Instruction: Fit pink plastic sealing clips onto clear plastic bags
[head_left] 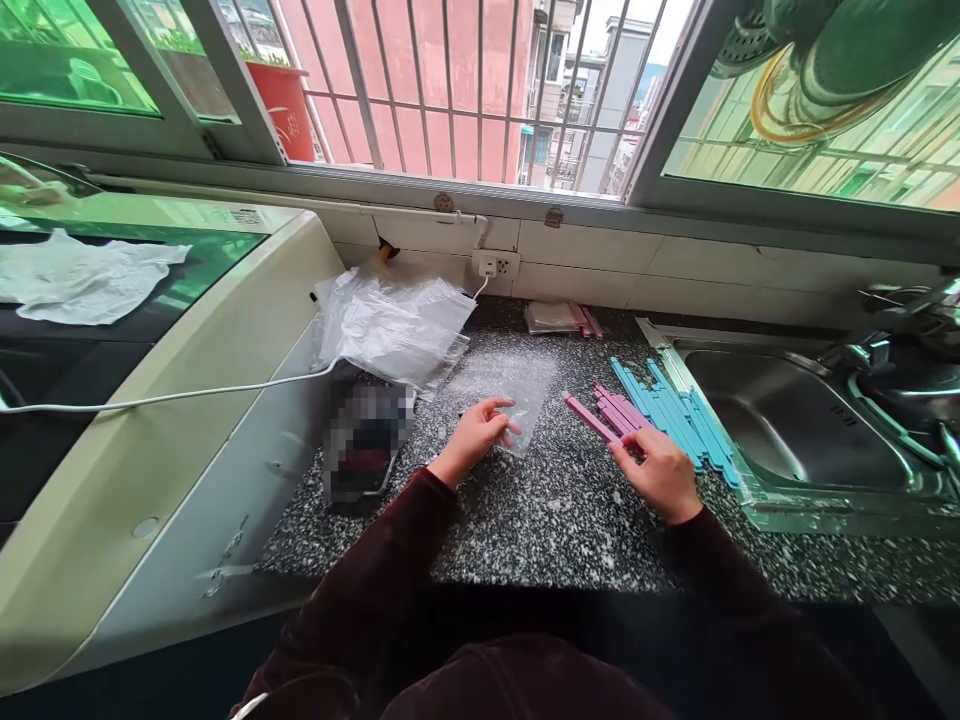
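Note:
My left hand [476,437] is curled at the near left edge of a small clear plastic bag [531,415], with the thin film between its fingers. In my right hand [664,475] is the near end of a flat pink strip [589,415], held between thumb and fingers and pointing away to the left. Just beyond that hand lies a loose pile of similar pink strips [616,405]. Several light blue strips [675,410] are heaped to the right of them, beside the sink. Part of the piles is hidden behind my right hand.
A crumpled heap of clear plastic bags [397,325] sits at the back left, near a wall socket [496,265] with a white cable. A blurred-out dark object [367,440] lies left. More bags [551,318] and pink strips are by the wall. The steel sink [750,400] is right.

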